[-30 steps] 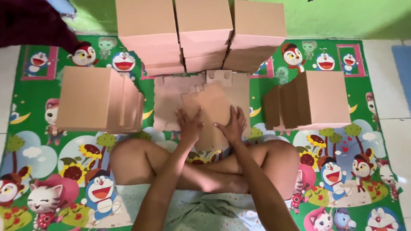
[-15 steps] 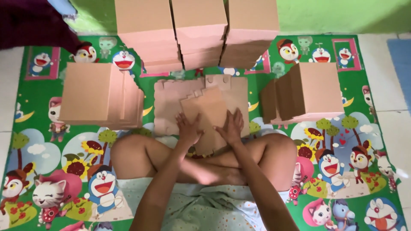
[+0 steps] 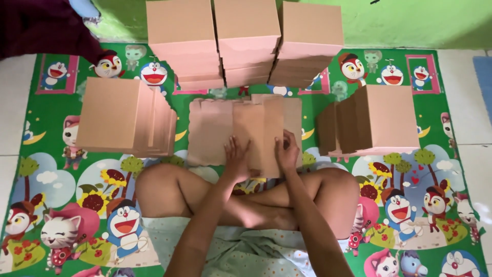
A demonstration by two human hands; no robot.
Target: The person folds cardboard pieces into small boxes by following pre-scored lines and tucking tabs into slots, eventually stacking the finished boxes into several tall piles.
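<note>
Left stack: a leaning pile of flat brown cardboard sheets (image 3: 125, 117) stands on the cartoon-printed green play mat (image 3: 46, 149), well apart from both hands.
Left hand: the left hand (image 3: 237, 160) lies palm down with its fingers (image 3: 231, 146) spread wide, pressing the near edge of the flat brown cardboard box blank (image 3: 241, 131); nothing is gripped.
Box blank: it lies on the mat just beyond the crossed legs, straight ahead of both hands, its long axis running left to right, with a raised folded panel between the two hands.
Right hand: the right hand (image 3: 287, 151) rests flat on that panel, fingers loosely spread, pressing rather than holding.
Nearer hand: both touch the blank; the right sits slightly farther forward.
Right stack: more folded brown cardboard pieces (image 3: 376, 120) stand near the right knee.
Far row: three piles of closed brown boxes (image 3: 246, 41) line the green wall.
</note>
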